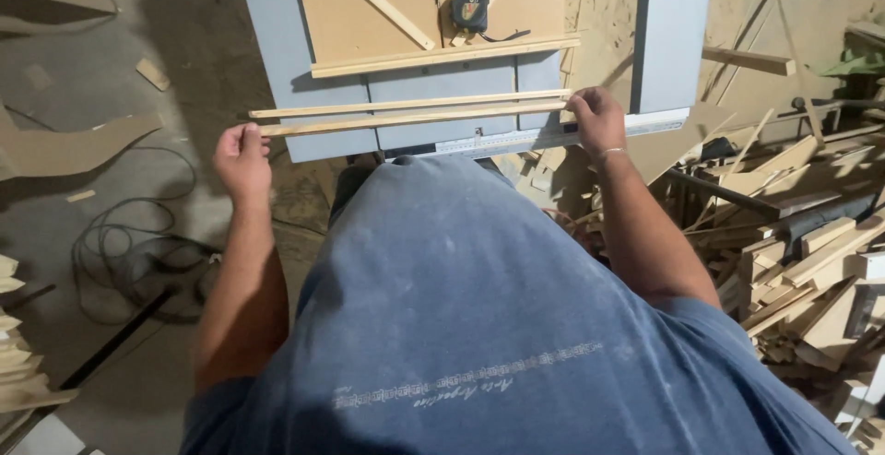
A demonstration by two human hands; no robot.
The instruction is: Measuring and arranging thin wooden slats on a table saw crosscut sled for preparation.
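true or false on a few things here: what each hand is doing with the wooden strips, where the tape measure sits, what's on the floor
1. Each hand holds an end of the thin pale wooden strips: left hand, right hand. True.
2. The yellow and black tape measure lies on the floor. False: it sits on the brown board on the grey table.
3. Offcut wood is piled on the person's right. True.
4. The black cable hangs over the table. False: it lies coiled on the floor.
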